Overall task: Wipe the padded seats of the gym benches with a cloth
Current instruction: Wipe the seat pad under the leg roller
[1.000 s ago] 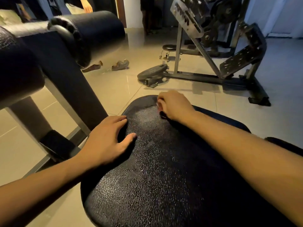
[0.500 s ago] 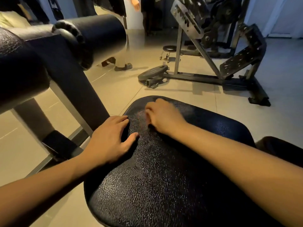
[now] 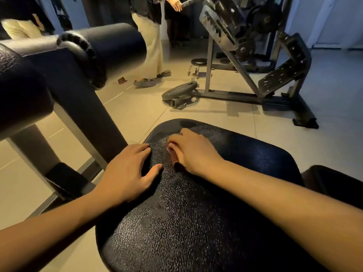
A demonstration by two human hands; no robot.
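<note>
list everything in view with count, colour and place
padded seat: one, black, bottom centre
cloth: one, dark, mostly hidden, seat's far end
roller pad: one, black, upper left
larger pad: one, black, far left
weight machine: one, dark metal, upper right
weight plate: one, dark grey, floor by machine
stool: one, black, beside machine
person: one, beige trousers, top centre
floor: one, beige tiles, all around
left hand: one, resting on seat's left edge
right hand: one, curled over cloth

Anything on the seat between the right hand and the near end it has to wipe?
Nothing lies on the seat toward the near end. Only the left hand rests on its left edge, close beside the right hand gripping the cloth; a leftward sweep would likely meet that hand.
</note>
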